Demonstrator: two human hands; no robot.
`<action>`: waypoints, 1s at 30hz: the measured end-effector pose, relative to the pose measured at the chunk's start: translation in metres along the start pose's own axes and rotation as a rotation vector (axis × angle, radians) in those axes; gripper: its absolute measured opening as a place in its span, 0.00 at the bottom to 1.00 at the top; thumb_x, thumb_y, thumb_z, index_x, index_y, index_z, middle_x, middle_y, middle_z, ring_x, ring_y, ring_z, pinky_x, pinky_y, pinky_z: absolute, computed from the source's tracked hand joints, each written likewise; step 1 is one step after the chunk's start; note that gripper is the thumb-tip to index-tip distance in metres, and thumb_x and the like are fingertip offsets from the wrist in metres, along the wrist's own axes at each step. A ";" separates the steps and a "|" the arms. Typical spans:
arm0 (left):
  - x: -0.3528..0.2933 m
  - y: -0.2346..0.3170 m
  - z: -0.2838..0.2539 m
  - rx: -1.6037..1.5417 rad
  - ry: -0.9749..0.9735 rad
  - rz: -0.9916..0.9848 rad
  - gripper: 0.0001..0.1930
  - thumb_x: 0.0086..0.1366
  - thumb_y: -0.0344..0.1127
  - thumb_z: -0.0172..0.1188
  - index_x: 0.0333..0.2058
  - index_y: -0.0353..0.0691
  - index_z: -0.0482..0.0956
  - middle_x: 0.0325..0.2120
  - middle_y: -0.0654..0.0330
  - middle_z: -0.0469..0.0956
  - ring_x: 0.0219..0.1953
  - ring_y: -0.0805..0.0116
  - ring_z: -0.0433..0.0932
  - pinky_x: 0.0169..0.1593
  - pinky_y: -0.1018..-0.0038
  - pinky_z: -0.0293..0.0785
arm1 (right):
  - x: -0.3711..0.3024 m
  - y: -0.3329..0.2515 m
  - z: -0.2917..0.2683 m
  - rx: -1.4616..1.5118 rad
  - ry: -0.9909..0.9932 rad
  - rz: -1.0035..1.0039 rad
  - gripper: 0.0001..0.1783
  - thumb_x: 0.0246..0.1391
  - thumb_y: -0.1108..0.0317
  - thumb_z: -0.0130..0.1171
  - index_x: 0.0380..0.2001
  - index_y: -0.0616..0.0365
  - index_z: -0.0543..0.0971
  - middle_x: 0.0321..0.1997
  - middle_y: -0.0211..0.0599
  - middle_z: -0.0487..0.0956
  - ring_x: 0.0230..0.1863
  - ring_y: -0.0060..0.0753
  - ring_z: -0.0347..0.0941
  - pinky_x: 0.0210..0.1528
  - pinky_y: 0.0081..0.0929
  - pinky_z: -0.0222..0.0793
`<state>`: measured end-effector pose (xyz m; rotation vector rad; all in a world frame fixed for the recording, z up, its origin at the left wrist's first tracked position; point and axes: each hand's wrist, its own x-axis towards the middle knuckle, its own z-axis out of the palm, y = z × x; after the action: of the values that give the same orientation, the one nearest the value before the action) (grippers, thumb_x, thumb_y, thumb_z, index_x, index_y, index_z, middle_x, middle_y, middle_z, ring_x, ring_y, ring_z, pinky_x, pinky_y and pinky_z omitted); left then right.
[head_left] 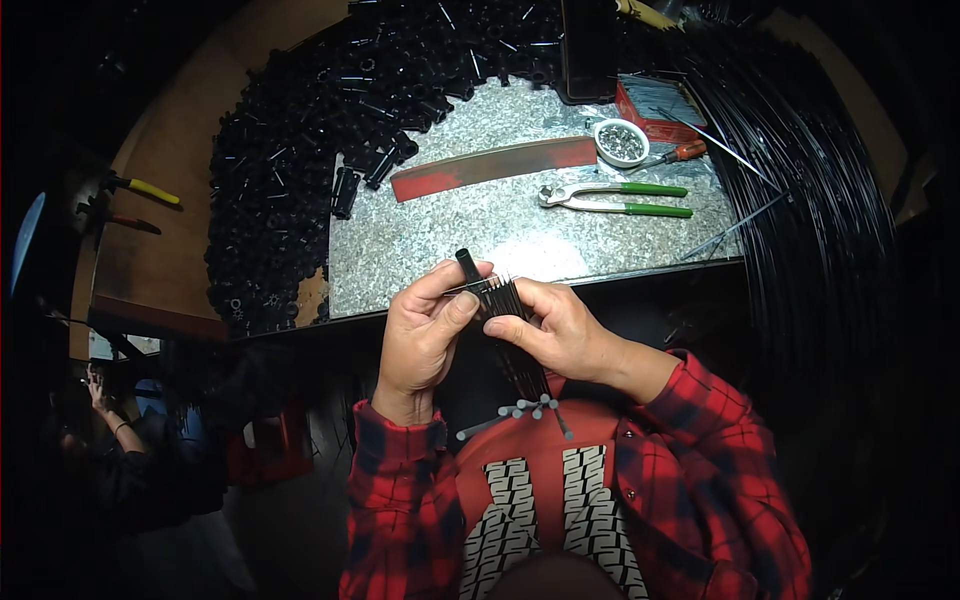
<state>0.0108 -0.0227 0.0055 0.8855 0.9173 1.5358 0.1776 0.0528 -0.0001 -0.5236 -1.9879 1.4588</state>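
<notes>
In front of my chest, my left hand [428,325] pinches a short black tube [467,263] between thumb and fingers. A thin wire or pin seems to cross beside its lower end. My right hand [560,328] is closed around a bundle of thin black rods [518,368], thumb laid over them. Their bright upper ends fan out beside the left thumb, close to the tube. At the lower end of the bundle are several grey tips [540,405], spread in front of my red top. Whether the rods are joined to the tube is hidden by my fingers.
A heap of black tubular parts [275,170] covers the speckled worktop's [480,225] left and back. Green-handled pincers [625,198], a red-and-grey strip [490,168], a white bowl of small metal pieces [622,143] and long black rods [800,180] lie around. Another person's hand [97,390] shows lower left.
</notes>
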 end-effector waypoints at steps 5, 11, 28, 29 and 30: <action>-0.001 0.000 0.012 0.011 0.038 0.049 0.17 0.63 0.27 0.59 0.50 0.26 0.72 0.45 0.52 0.76 0.45 0.70 0.77 0.51 0.76 0.72 | -0.001 0.005 -0.001 0.056 0.000 0.067 0.14 0.54 0.63 0.63 0.26 0.61 0.72 0.15 0.28 0.66 0.18 0.17 0.60 0.21 0.23 0.57; -0.003 -0.011 0.008 -0.042 0.085 0.071 0.18 0.63 0.26 0.60 0.50 0.27 0.72 0.43 0.53 0.78 0.44 0.71 0.77 0.50 0.77 0.73 | 0.000 0.019 -0.009 0.069 -0.163 0.223 0.13 0.55 0.66 0.62 0.40 0.61 0.76 0.27 0.22 0.73 0.28 0.11 0.66 0.30 0.16 0.64; -0.004 -0.027 0.009 -0.325 0.158 0.032 0.16 0.64 0.32 0.59 0.48 0.30 0.73 0.46 0.52 0.76 0.48 0.66 0.75 0.56 0.70 0.68 | 0.005 0.026 -0.005 0.236 -0.193 0.321 0.10 0.57 0.66 0.61 0.38 0.60 0.78 0.29 0.19 0.73 0.30 0.09 0.64 0.32 0.14 0.64; -0.004 -0.028 0.007 -0.261 0.159 0.034 0.17 0.66 0.35 0.57 0.49 0.29 0.72 0.46 0.51 0.76 0.49 0.65 0.74 0.57 0.68 0.67 | 0.006 0.028 -0.004 0.244 -0.192 0.312 0.10 0.57 0.66 0.61 0.38 0.60 0.78 0.28 0.19 0.73 0.30 0.09 0.64 0.32 0.14 0.63; -0.006 -0.027 0.008 -0.259 0.162 0.035 0.17 0.66 0.35 0.57 0.49 0.29 0.72 0.46 0.51 0.76 0.49 0.65 0.74 0.57 0.68 0.67 | 0.006 0.029 -0.002 0.253 -0.196 0.301 0.10 0.57 0.65 0.61 0.38 0.60 0.78 0.28 0.18 0.72 0.29 0.09 0.63 0.31 0.14 0.62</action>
<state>0.0302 -0.0244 -0.0157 0.6010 0.7974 1.7305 0.1732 0.0676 -0.0258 -0.6069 -1.8893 1.9828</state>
